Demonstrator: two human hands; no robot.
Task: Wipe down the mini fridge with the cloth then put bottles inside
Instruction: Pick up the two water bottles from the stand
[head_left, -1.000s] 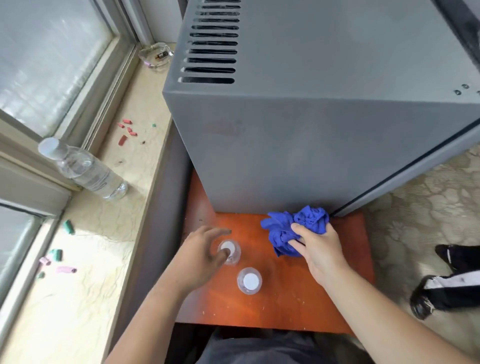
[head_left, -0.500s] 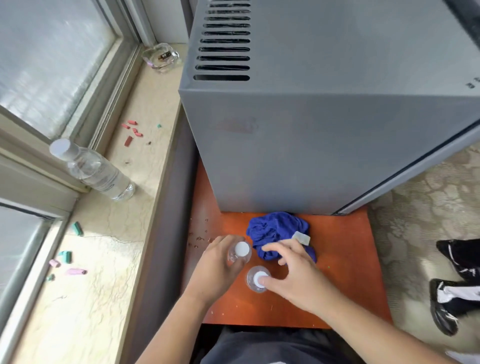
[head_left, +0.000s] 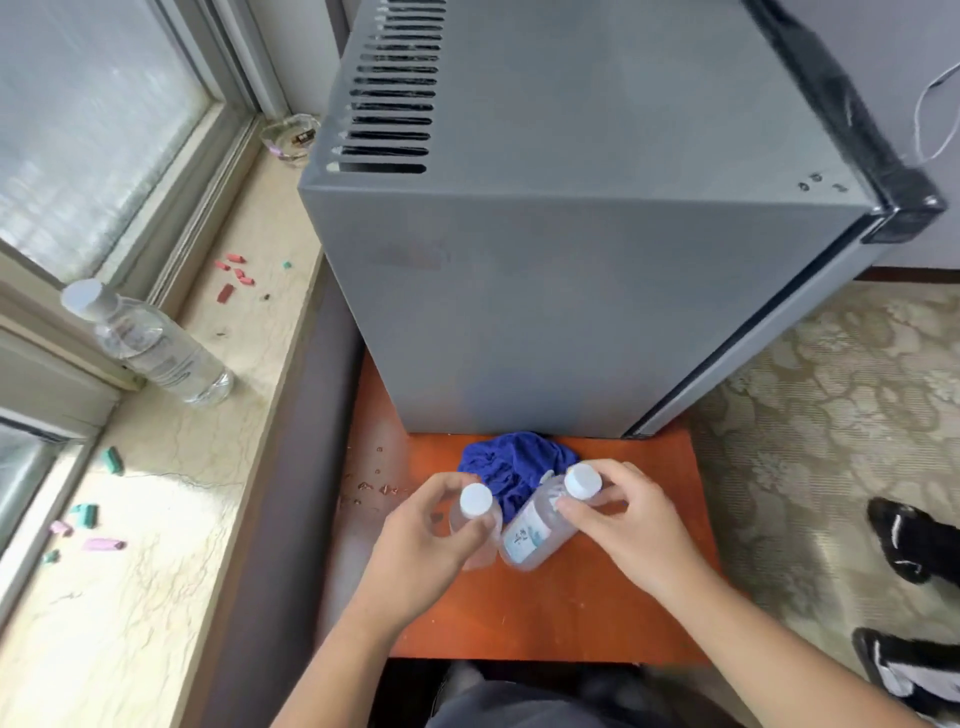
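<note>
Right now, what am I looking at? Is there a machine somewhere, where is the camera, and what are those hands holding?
There is no machine here. A person works with two bare hands, and the single picture comes from a camera worn on the head, looking down. The left hand grips an upright bottle with a white cap. The right hand grips a tilted bottle with a label. Both are over a small orange table. Behind them a blue cloth lies crumpled on the table, at the foot of a grey mini fridge whose door looks closed. A third bottle is on the windowsill to the left, among small coloured bits.
</note>
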